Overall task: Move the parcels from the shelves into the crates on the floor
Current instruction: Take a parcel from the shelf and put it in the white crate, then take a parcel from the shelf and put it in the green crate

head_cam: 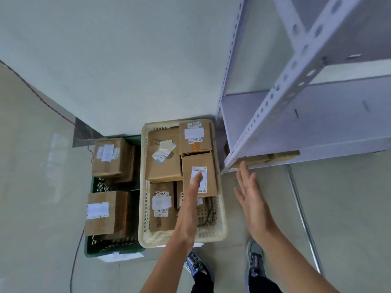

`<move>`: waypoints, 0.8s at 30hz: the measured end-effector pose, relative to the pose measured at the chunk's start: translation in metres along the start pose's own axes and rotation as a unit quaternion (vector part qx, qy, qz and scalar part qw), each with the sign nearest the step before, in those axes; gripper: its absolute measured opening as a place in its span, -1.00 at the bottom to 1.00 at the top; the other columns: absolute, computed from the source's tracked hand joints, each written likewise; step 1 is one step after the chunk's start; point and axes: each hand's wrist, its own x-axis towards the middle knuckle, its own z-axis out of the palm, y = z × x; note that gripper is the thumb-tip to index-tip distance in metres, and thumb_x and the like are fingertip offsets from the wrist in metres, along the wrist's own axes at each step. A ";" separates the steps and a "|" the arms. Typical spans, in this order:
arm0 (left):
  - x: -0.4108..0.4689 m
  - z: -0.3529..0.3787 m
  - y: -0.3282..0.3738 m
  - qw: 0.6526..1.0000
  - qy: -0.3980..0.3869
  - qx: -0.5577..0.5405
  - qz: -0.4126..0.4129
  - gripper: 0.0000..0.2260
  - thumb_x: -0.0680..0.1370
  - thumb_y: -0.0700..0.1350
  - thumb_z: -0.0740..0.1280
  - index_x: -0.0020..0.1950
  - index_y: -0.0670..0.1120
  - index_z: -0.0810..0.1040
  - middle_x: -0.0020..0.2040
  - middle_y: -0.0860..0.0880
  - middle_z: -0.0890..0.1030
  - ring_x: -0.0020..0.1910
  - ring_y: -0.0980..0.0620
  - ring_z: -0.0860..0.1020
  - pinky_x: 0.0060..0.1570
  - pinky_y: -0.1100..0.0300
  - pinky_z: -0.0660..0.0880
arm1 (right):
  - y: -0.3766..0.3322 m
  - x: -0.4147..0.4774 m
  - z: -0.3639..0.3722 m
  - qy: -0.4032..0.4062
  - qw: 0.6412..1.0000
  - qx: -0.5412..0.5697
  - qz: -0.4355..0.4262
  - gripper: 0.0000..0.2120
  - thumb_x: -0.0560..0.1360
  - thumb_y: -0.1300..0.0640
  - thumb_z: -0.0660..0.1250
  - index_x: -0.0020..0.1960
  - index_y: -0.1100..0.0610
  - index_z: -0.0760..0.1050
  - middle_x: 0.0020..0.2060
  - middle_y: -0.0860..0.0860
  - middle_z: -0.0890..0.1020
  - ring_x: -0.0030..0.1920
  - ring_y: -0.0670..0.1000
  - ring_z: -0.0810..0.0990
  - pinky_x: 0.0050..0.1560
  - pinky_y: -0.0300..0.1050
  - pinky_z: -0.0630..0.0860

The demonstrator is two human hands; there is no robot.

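**Both hands empty, reaching for the next parcel low on the shelf**

Pale floor (42, 187), white wall (127, 60), seen from above. The grey metal shelf unit (296, 115) stands on the right, and the shelf board in view is bare. One brown parcel (260, 160) pokes out under that board on a lower level, mostly hidden.

Two crates sit side by side on the floor. The green crate (95, 246) on the left holds two parcels, one at the back (108, 157) and one at the front (103, 212). The cream crate (222, 229) in the middle holds several more, packed close, including a labelled box (209, 161) on top at its right side.

The left hand (193, 193) has flat, straight fingers and holds nothing. It is over the cream crate, in front of the labelled box; contact can't be told. The right hand (249, 193) is spread open and empty, with its fingertips near the shelf's corner post and just beside the hidden parcel.

Step, as I read it: between parcels, starting the next pick. The task looks well along, with this low parcel the only one left in view.

Next move likely calls for crouching, getting both hands under the shelf edge, sliding the parcel out clear of the post, then lowering it into a crate. The green crate has more room.
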 end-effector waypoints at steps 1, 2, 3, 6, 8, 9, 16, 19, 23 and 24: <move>-0.010 0.011 0.006 1.000 -0.007 0.000 -0.002 -0.07 0.33 0.75 0.07 0.63 0.37 0.30 0.62 0.39 0.32 0.65 0.30 0.21 0.70 -0.18 0.07 | -0.005 -0.012 -0.010 0.007 1.000 0.004 -0.002 -0.36 0.58 -0.46 -0.03 0.62 -0.31 0.15 0.58 -0.41 0.25 0.56 -0.39 0.23 0.58 -0.15 0.19; -0.019 0.023 0.010 1.000 -0.013 0.001 -0.001 -0.04 0.31 0.76 0.08 0.64 0.36 0.31 0.63 0.37 0.32 0.64 0.29 0.21 0.70 -0.17 0.09 | -0.008 -0.022 -0.022 0.015 1.000 0.009 -0.004 -0.35 0.58 -0.43 -0.05 0.63 -0.28 0.15 0.59 -0.41 0.25 0.56 -0.38 0.23 0.59 -0.13 0.19; -0.027 0.036 0.015 1.000 -0.017 0.002 0.003 -0.02 0.29 0.76 0.09 0.64 0.35 0.31 0.63 0.36 0.32 0.64 0.28 0.22 0.69 -0.15 0.09 | -0.012 -0.031 -0.035 0.022 1.000 0.013 -0.008 -0.32 0.58 -0.41 -0.05 0.66 -0.25 0.14 0.60 -0.38 0.24 0.57 -0.36 0.23 0.62 -0.10 0.18; -0.049 0.082 0.021 1.000 -0.028 0.007 0.006 -0.07 0.35 0.70 0.09 0.65 0.31 0.31 0.66 0.30 0.31 0.64 0.25 0.23 0.68 -0.09 0.11 | -0.026 -0.057 -0.079 0.036 0.999 0.024 -0.017 -0.19 0.51 -0.49 -0.01 0.69 -0.18 0.13 0.63 -0.33 0.23 0.59 -0.31 0.22 0.65 -0.04 0.14; -0.061 0.119 0.018 0.999 -0.043 0.022 0.020 -0.12 0.41 0.62 0.05 0.67 0.28 0.28 0.67 0.29 0.29 0.66 0.26 0.20 0.69 -0.08 0.10 | -0.034 -0.073 -0.116 0.041 0.999 0.022 -0.024 -0.12 0.45 -0.56 0.00 0.69 -0.20 0.12 0.63 -0.35 0.23 0.60 -0.31 0.21 0.64 -0.07 0.13; -0.066 0.138 0.016 0.998 -0.048 0.028 0.026 -0.13 0.42 0.60 0.04 0.68 0.27 0.27 0.66 0.30 0.29 0.66 0.26 0.20 0.69 -0.07 0.10 | -0.037 -0.080 -0.137 0.044 0.998 0.021 -0.032 -0.13 0.46 -0.56 -0.01 0.69 -0.21 0.12 0.62 -0.36 0.23 0.59 -0.32 0.22 0.63 -0.08 0.13; -0.082 0.276 -0.014 0.998 -0.041 0.045 0.013 -0.22 0.53 0.49 0.05 0.69 0.16 0.28 0.67 0.19 0.32 0.66 0.16 0.25 0.56 0.00 0.18 | -0.038 -0.127 -0.301 0.068 0.997 0.025 -0.033 -0.19 0.52 -0.53 0.02 0.68 -0.19 0.13 0.61 -0.32 0.24 0.62 -0.26 0.20 0.64 -0.09 0.12; -0.082 0.320 -0.027 0.998 -0.031 0.057 0.004 -0.22 0.54 0.45 0.06 0.70 0.11 0.29 0.67 0.15 0.34 0.66 0.11 0.27 0.64 -0.13 0.18 | -0.030 -0.139 -0.357 0.066 0.997 0.024 -0.029 -0.39 0.59 -0.41 0.00 0.61 -0.30 0.17 0.58 -0.37 0.28 0.61 -0.27 0.20 0.67 -0.04 0.12; -0.065 0.358 -0.037 0.997 -0.024 0.060 -0.030 -0.35 0.71 0.35 0.09 0.71 0.03 0.27 0.70 0.04 0.31 0.67 0.03 0.26 0.66 -0.19 0.16 | -0.019 -0.132 -0.409 0.077 0.996 0.033 -0.009 -0.37 0.54 -0.39 0.07 0.58 -0.28 0.20 0.59 -0.32 0.29 0.60 -0.27 0.24 0.67 -0.04 0.15; -0.057 0.364 -0.040 0.997 -0.024 0.060 -0.038 -0.40 0.74 0.28 0.06 0.71 0.02 0.25 0.71 0.03 0.29 0.68 0.01 0.24 0.66 -0.19 0.14 | -0.015 -0.126 -0.418 0.083 0.996 0.034 -0.006 -0.37 0.56 -0.36 0.07 0.60 -0.25 0.19 0.60 -0.30 0.29 0.60 -0.25 0.24 0.66 -0.04 0.15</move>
